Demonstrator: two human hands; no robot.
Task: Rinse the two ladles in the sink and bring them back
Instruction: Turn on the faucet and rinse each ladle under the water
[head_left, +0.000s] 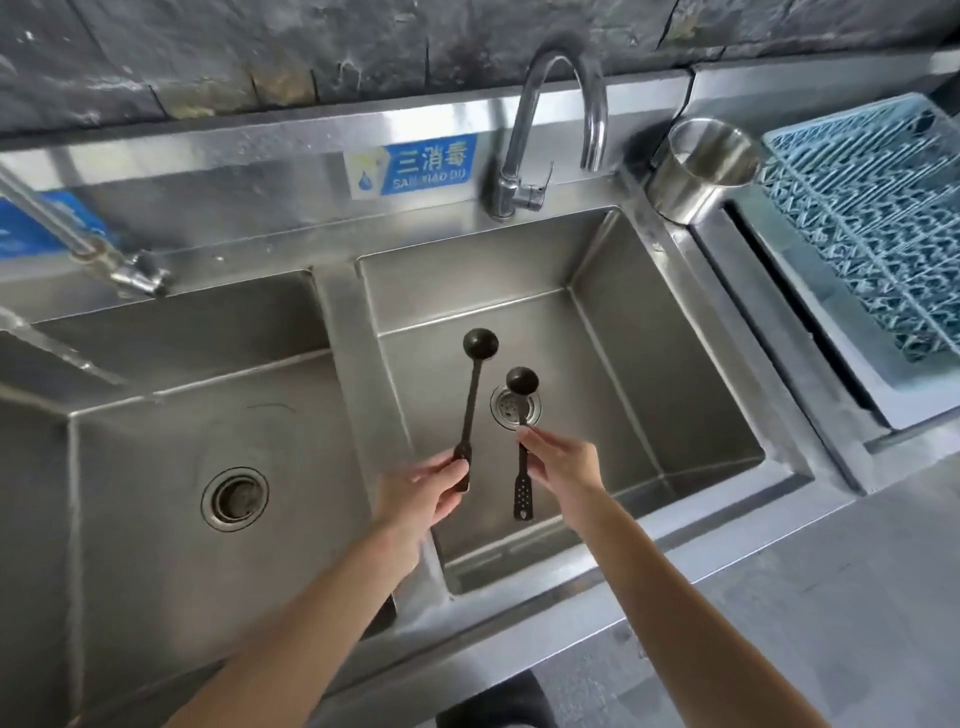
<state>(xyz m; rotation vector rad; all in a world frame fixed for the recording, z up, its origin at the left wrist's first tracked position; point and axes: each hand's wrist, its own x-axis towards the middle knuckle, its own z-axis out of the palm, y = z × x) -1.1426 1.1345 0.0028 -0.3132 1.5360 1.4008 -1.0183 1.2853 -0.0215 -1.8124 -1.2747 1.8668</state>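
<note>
Here, two black ladles held over the right sink basin (649, 374).
Left hand (423, 496) grips the longer ladle (474, 395); right hand (563, 465) pinches the shorter ladle (521, 441) above the drain (506, 413).

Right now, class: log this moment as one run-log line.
left hand: grips longer ladle | right hand: pinches shorter ladle | place: right basin, above drain | faucet: no water visible
</note>
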